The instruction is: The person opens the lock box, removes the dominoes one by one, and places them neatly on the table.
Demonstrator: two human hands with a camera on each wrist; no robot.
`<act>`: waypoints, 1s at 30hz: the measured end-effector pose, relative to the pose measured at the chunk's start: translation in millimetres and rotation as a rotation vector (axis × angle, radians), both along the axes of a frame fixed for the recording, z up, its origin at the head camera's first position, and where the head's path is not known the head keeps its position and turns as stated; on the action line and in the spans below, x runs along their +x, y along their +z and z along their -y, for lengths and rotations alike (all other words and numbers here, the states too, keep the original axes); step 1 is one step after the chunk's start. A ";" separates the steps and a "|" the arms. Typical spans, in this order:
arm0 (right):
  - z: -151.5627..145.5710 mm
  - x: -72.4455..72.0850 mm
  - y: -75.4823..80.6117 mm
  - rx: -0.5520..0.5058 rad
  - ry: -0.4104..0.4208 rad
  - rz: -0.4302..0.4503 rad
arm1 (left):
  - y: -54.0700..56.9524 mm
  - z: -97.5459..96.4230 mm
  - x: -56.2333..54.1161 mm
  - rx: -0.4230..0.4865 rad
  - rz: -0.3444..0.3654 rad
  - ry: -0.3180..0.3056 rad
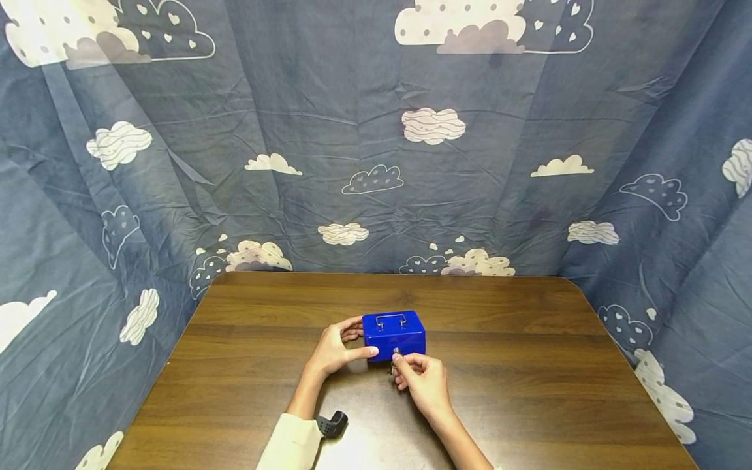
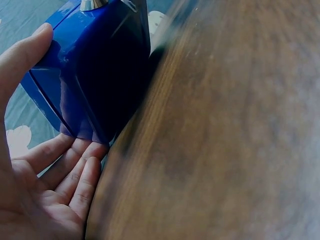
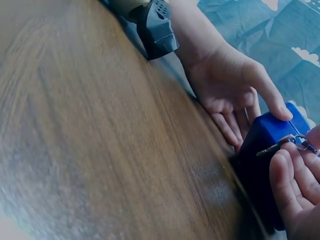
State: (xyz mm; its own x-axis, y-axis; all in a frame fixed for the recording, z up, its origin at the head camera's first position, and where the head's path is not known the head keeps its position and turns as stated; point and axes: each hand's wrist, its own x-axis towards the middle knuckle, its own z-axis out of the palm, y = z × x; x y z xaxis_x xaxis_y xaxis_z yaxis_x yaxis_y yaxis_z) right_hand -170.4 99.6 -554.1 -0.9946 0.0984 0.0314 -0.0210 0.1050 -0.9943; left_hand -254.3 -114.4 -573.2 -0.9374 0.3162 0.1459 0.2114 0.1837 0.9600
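Note:
A small blue metal cash box point(image 1: 393, 334) sits lid shut on the table, its wire handle point(image 1: 391, 318) on top. My left hand point(image 1: 333, 349) steadies it from the left: the thumb presses on the front face, the other fingers rest against the left side. At the round lock point(image 1: 396, 351) on the front, my right hand point(image 1: 427, 384) pinches a key between thumb and fingers. A ring point(image 3: 301, 142) with another key point(image 3: 269, 150) hangs by those fingers in the right wrist view. The pinched key is mostly hidden, so its depth in the lock cannot be seen.
The brown wooden table point(image 1: 252, 365) spreads around the box, with rounded far corners. A blue-grey curtain point(image 1: 317, 215) with cloud prints hangs behind it and at both sides. A black wrist device point(image 1: 333, 424) sticks out from the left sleeve.

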 end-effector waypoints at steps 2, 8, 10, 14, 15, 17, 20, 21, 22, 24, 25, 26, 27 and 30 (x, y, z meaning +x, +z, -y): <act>0.6 -0.1 0.0 -0.052 0.016 0.017 | -0.6 0.0 -0.1 -0.002 0.002 -0.001; 2.3 0.4 3.2 -0.211 0.059 0.091 | 0.1 0.6 -0.4 0.000 0.004 -0.004; 2.8 -0.2 2.2 -0.246 0.070 0.105 | 0.5 0.9 -0.3 0.004 0.000 -0.007; 2.6 0.4 2.1 -0.337 0.095 0.146 | 0.8 0.6 -0.3 -0.003 0.002 -0.010; 2.3 0.7 2.3 -0.367 0.104 0.159 | 0.6 0.5 -0.5 -0.007 0.001 -0.010; 1.4 1.2 2.5 -0.445 0.128 0.197 | 0.4 0.4 -0.4 -0.009 -0.005 -0.012; -0.3 0.7 1.6 -0.556 0.171 0.257 | 0.3 0.8 -1.0 -0.001 -0.008 -0.015; -0.9 0.2 1.1 -0.584 0.185 0.275 | 0.4 0.9 -1.2 0.002 -0.008 -0.018; -1.5 -0.3 0.6 -0.599 0.197 0.288 | 0.7 1.1 -1.2 0.010 -0.007 -0.023; -2.6 -1.3 0.1 -0.593 0.211 0.298 | 0.5 1.3 -1.8 0.021 0.001 -0.030; -3.1 -1.7 0.2 -0.574 0.213 0.295 | 0.7 1.3 -1.6 0.022 0.002 -0.034; -3.7 -2.2 0.4 -0.551 0.211 0.290 | 0.8 1.3 -1.6 0.021 0.002 -0.037; -4.4 -2.7 0.8 -0.521 0.203 0.284 | 0.7 1.3 -1.6 0.021 0.001 -0.039; -7.4 -4.7 2.2 -0.421 0.161 0.258 | 0.9 1.7 -1.3 0.016 0.002 -0.038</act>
State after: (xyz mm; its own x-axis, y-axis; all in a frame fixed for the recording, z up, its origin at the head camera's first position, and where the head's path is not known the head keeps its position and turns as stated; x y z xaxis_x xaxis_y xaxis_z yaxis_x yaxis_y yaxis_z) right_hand -175.1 106.9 -551.8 -0.9684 -0.1052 -0.2262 0.2474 -0.2894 -0.9247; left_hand -255.6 -116.2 -572.4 -0.9251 0.3490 0.1494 0.2161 0.1605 0.9631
